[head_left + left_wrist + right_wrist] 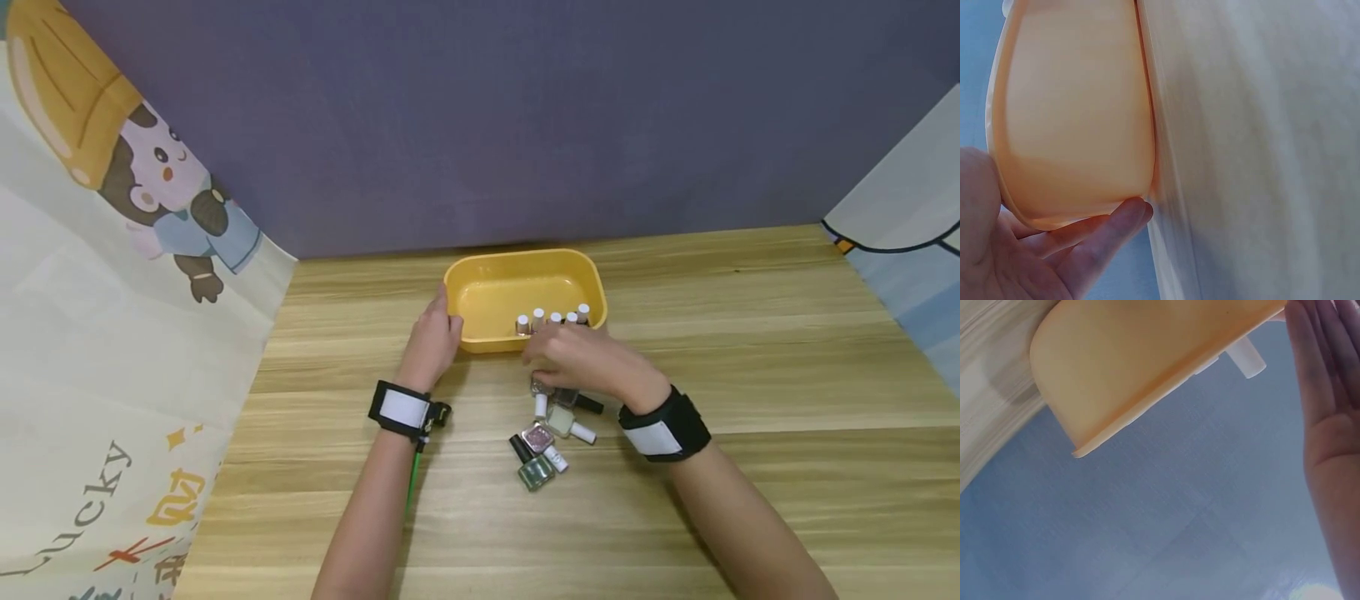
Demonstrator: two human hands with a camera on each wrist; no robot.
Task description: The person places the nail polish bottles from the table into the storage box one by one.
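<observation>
forearms point(738, 508) closest in! gripped yellow tray point(491, 310) by left end, left hand point(435, 337); held right hand point(588, 358) over near side, beside loose bottles point(560, 421), couldn't tell grasp; risked toppling white-capped bottles point(538, 317) inside by brushing past.

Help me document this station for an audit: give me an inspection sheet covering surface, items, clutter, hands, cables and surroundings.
Surface: striped, wood-look tabletop.
Job's things: yellow, rounded rectangular, plastic-looking tray with five white caps showing along its near wall; five small, glass-looking capped bottles visible in front.
Clutter: nothing seen.
Hands: left hand holds the tray's left end; right hand is at the near rim, its grip unclear.
Cables: thin green cord beside the left forearm.
Surroundings: purple-blue backdrop; white, cartoon-printed sheet at left.
</observation>
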